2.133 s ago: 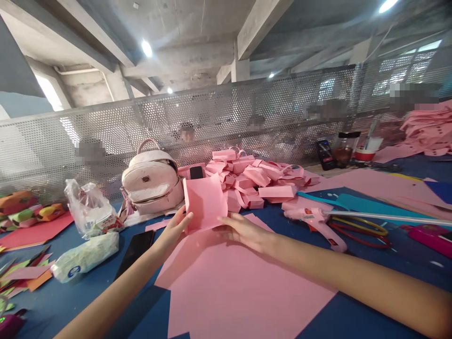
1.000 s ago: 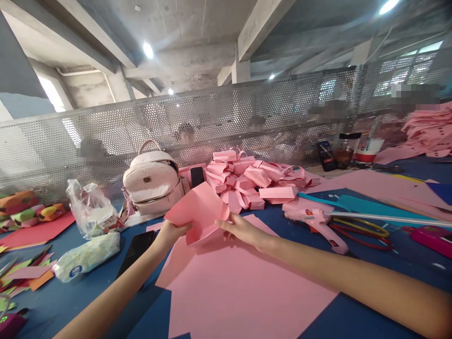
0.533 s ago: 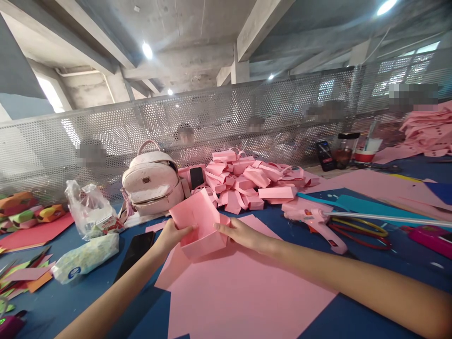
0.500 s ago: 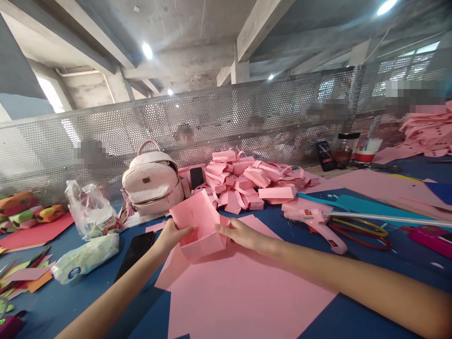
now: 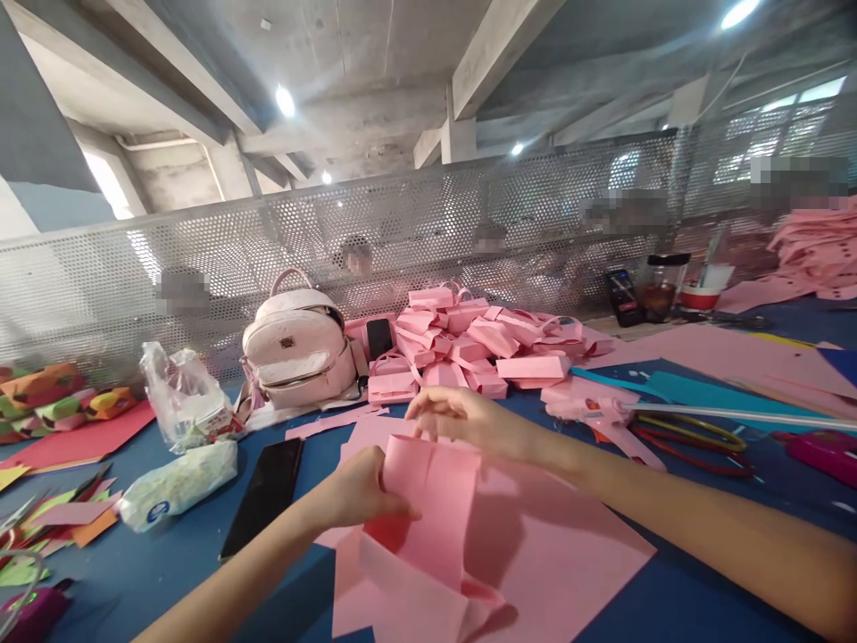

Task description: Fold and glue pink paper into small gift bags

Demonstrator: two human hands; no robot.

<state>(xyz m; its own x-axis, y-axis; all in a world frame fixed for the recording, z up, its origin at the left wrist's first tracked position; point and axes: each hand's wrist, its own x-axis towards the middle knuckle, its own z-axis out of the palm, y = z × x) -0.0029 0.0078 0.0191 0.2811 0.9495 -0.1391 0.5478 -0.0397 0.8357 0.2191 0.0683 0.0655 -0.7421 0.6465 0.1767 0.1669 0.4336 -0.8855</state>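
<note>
A partly folded pink paper piece (image 5: 438,500) stands tilted over pink sheets (image 5: 569,554) on the blue table. My left hand (image 5: 365,487) grips its left side, thumb across the paper's face. At its top edge is my right hand (image 5: 461,420), fingers bent and slightly apart; whether they touch the paper is hard to tell. Behind my hands lies a heap of folded pink paper pieces (image 5: 469,335). To the right, a pink glue gun (image 5: 606,415) rests on the table.
A pale backpack (image 5: 301,348), a black phone (image 5: 264,496), a plastic bag (image 5: 187,397) and a tissue pack (image 5: 179,484) are on the left. Paper scraps and scissors lie far left. A drink jar (image 5: 661,286) stands back right, before a perforated metal screen (image 5: 402,210).
The pink paper piece has turned and come nearer to me, its open side no longer facing up. My right hand has moved from its right side to its top edge. The view has shifted slightly.
</note>
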